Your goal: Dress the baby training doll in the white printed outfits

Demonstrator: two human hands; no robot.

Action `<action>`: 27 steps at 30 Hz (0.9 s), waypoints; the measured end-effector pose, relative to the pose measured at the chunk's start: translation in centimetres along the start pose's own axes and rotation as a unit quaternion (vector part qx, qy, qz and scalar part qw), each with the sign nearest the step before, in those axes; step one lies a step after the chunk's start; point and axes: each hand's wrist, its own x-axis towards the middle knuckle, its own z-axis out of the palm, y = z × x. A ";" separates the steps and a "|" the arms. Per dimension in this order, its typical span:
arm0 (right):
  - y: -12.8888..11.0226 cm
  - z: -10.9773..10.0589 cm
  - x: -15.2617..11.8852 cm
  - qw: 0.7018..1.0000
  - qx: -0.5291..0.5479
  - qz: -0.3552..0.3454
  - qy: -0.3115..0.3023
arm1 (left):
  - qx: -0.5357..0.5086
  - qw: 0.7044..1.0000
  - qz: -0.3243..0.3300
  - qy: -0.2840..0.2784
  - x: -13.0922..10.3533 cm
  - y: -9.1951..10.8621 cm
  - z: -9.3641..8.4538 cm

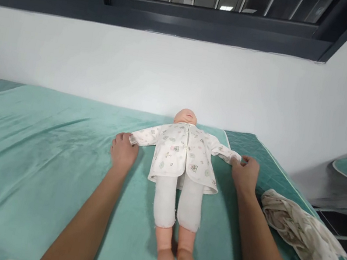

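A baby doll (186,116) lies on its back with its head toward the wall and its bare feet toward me. It wears a white printed jacket (171,152), closed at the chest and parted below, over white leggings (164,201). Both sleeves are stretched out sideways. My left hand (124,150) is closed on the cuff of the sleeve at the left. At the other side, my right hand (245,173) pinches the opposite cuff between thumb and fingers. The doll's hands cannot be seen.
Under the doll is a green sheet (38,160) with some creases. A crumpled pale cloth (304,236) lies at the right, on a darker green quilted cover (244,142). Behind stands a white wall (156,71) below a dark window frame (210,29) with metal bars.
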 end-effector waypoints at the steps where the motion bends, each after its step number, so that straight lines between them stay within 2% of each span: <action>1: 0.3 0.0 0.6 1.000 -0.022 -0.001 -0.014 | -0.007 1.000 -0.013 0.007 0.0 0.0 0.0; 4: 1.1 -0.2 2.3 0.997 -0.048 0.011 -0.057 | -0.027 0.999 -0.034 0.031 0.1 -0.2 0.1; 8: 2.1 -0.4 3.6 0.995 -0.033 0.047 -0.077 | -0.046 0.997 -0.049 0.031 0.7 -0.8 0.4; 13: 2.8 0.1 3.8 0.997 0.037 0.050 -0.046 | -0.135 0.984 -0.115 0.016 1.3 -1.8 0.4; 18: 3.1 0.7 4.0 0.990 0.135 0.047 -0.020 | -0.148 0.978 -0.145 -0.011 2.1 -2.6 -0.7; 24: 3.4 1.9 4.4 0.957 0.278 0.085 0.011 | -0.184 0.971 -0.121 -0.095 4.2 -3.9 -2.3; 27: 3.6 2.1 4.6 0.949 0.302 0.086 0.030 | -0.219 0.966 -0.107 -0.085 5.1 -4.4 -2.1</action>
